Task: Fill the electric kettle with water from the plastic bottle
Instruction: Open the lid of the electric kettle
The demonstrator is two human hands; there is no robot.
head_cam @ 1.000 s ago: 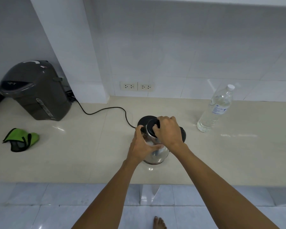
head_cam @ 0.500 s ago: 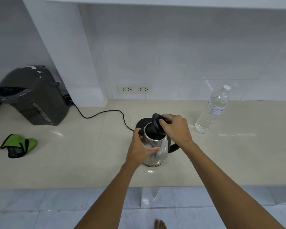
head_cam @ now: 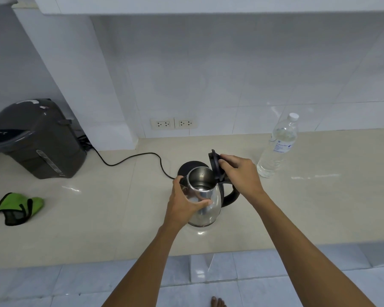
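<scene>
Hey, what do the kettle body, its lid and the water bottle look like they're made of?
Kettle body: looks like polished stainless steel, mirror-bright with reflections. Lid: matte black, probably plastic, no shine. Water bottle: clear thin plastic, see-through, with a white cap.

Soft even daylight, wide-angle edge bowing

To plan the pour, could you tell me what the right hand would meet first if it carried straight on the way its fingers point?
The right hand points left-back at the raised lid, which it already touches; beyond lies bare counter, though depth is uncertain.
</scene>
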